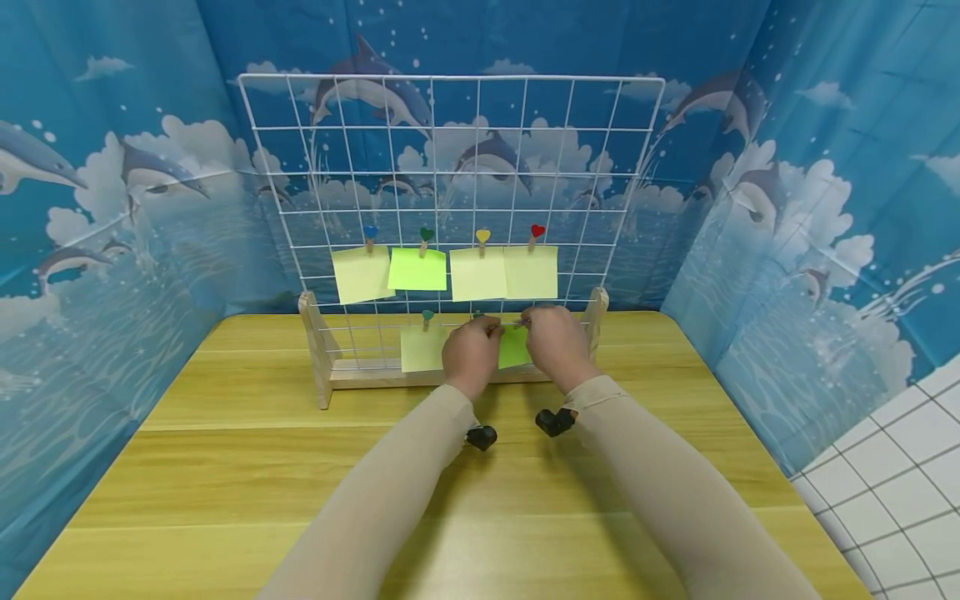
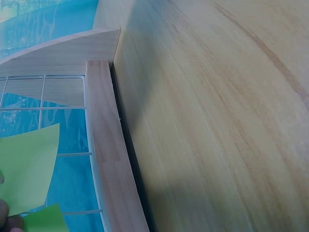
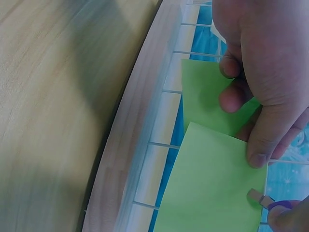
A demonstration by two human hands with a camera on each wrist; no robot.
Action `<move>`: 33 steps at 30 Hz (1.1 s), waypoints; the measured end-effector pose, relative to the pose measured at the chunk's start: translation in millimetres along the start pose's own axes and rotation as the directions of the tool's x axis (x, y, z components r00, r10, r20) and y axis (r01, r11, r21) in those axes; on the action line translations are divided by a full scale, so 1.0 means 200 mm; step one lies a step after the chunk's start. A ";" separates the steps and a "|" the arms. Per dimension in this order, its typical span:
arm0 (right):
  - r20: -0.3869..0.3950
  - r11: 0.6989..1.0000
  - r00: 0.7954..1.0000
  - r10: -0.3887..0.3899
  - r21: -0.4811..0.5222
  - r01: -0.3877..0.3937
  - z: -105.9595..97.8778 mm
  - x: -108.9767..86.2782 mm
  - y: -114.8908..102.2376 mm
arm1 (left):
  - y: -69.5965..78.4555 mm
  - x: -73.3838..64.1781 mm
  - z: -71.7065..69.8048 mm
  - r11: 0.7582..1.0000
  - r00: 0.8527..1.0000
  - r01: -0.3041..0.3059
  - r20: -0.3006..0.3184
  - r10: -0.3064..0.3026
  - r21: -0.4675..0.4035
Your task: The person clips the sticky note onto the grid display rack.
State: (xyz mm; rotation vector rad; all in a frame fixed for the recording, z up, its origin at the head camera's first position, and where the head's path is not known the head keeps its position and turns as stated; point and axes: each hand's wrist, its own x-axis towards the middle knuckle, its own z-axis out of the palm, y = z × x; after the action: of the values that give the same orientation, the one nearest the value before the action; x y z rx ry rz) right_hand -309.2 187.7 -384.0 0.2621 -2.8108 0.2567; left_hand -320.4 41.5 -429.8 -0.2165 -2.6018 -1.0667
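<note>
My left hand [image 1: 472, 354] pinches the upper left corner of a green sticky note [image 1: 513, 346] low on the white wire grid [image 1: 477, 129]. In the right wrist view this note [image 3: 212, 183] overlaps another green note [image 3: 207, 92] beneath my left hand [image 3: 270, 58]. My right hand [image 1: 558, 342] holds a small wooden clothespin [image 3: 259, 198] with a purple head at the note's upper edge. Its jaws overlap the paper. In the left wrist view, fingertips [image 2: 4, 212] show at the corner of the green note [image 2: 29, 164].
Above hang several clipped notes: pale yellow ones [image 1: 478, 275] and a bright green one [image 1: 417, 269], under heart-topped clothespins. Another pale note [image 1: 422, 348] hangs left of my left hand. The grid stands in a wooden base [image 1: 367, 375] on a wood-grain table [image 1: 300, 467], before a dolphin curtain [image 1: 187, 167].
</note>
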 end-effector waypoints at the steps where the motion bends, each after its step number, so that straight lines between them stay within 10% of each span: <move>1: 0.001 1.000 1.000 -0.001 0.002 0.001 0.00 0.00 0.00 | 0.00 0.00 0.00 1.000 1.000 0.000 0.001 0.000 -0.002; 33: -0.045 0.997 0.999 -0.023 0.072 0.026 0.02 -0.01 0.00 | 0.00 0.00 0.00 1.000 1.000 -0.003 0.006 0.003 0.003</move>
State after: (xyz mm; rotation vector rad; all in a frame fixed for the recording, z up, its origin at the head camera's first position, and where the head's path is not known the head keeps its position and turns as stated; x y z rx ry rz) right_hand -309.3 187.7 -387.6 0.3034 -2.7567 0.3550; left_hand -320.7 40.6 -429.8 -0.2225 -2.6075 -1.0628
